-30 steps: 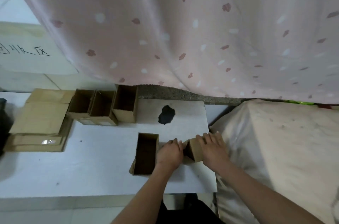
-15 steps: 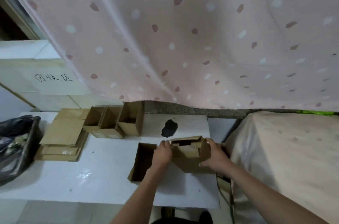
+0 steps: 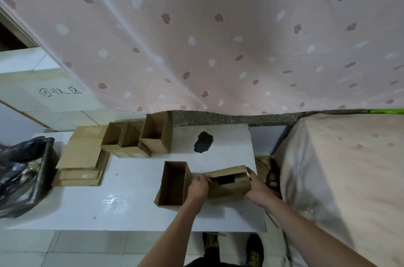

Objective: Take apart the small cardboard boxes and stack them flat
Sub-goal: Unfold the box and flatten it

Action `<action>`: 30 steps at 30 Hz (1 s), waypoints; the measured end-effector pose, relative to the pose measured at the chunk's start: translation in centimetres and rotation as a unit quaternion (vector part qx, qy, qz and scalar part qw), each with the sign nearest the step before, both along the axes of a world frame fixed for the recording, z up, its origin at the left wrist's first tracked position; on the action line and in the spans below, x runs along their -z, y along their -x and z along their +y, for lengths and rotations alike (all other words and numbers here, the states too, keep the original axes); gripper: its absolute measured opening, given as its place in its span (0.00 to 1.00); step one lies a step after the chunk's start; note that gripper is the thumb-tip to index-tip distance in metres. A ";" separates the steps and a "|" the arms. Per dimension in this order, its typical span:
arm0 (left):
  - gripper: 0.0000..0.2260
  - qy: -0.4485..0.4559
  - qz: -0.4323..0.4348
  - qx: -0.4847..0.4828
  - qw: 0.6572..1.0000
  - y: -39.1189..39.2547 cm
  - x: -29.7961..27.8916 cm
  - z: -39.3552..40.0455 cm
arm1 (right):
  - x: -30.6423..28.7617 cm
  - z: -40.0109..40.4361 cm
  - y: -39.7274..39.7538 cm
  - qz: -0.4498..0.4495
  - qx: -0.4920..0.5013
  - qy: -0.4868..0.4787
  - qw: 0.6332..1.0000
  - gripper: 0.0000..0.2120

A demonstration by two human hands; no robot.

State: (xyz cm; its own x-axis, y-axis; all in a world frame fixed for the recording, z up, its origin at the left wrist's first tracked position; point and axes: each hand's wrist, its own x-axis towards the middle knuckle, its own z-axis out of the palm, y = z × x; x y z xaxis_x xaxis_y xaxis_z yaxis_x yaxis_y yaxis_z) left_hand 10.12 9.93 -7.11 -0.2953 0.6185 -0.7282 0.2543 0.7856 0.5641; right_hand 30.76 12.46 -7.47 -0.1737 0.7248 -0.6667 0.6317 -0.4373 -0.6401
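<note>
On the white worktop (image 3: 122, 203), one stack of flattened brown cardboard (image 3: 80, 157), three open brown cardboard boxes (image 3: 140, 137) behind, one open box (image 3: 173, 183) nearer. Left hand (image 3: 197, 187) and right hand (image 3: 255, 190) — each grip clamped on the held brown cardboard box (image 3: 227, 182) — should press opposite corners inward so it folds flat.

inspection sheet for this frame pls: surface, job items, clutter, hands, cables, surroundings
Surface: white table, dark blotch near its far edge.
Job's things: held box; open box beside it; three upright boxes at the back; flat stack on the left.
Clutter: black bag at the left edge.
Grippers: left hand and right hand grip the held box.
Cables: nothing seen.
Surroundings: pink curtain, covered bed.
</note>
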 end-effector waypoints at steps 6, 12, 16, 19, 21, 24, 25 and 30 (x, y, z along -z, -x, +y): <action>0.18 0.003 0.002 -0.008 1.000 -0.7 0.6 -0.2 | 0.1 -0.1 -1.0 -0.016 0.062 0.042 0.997 0.33; 0.20 -0.136 0.118 0.154 0.972 -0.5 -0.1 1.3 | -0.2 0.3 -0.1 0.046 0.273 0.142 0.951 0.17; 0.21 -0.130 0.141 0.250 0.949 -1.0 0.0 2.9 | -0.5 0.3 1.4 0.098 0.344 0.163 0.919 0.16; 0.19 -0.120 0.150 0.293 0.937 -1.5 0.1 3.4 | -0.7 1.0 2.0 0.127 0.369 0.157 0.907 0.14; 0.20 -0.115 0.155 0.299 0.935 -1.6 0.1 3.5 | -0.9 1.7 2.2 0.138 0.372 0.150 0.905 0.17; 0.21 -0.093 0.138 0.302 0.939 -1.7 0.2 3.2 | -0.7 2.5 2.4 0.142 0.377 0.134 0.905 0.16; 0.21 -0.084 0.121 0.294 0.944 -1.7 0.2 3.1 | -0.6 2.7 2.5 0.145 0.374 0.126 0.907 0.14; 0.22 -0.061 0.039 0.207 0.976 -2.4 0.4 1.9 | -0.2 2.7 2.8 0.132 0.318 0.116 0.932 0.08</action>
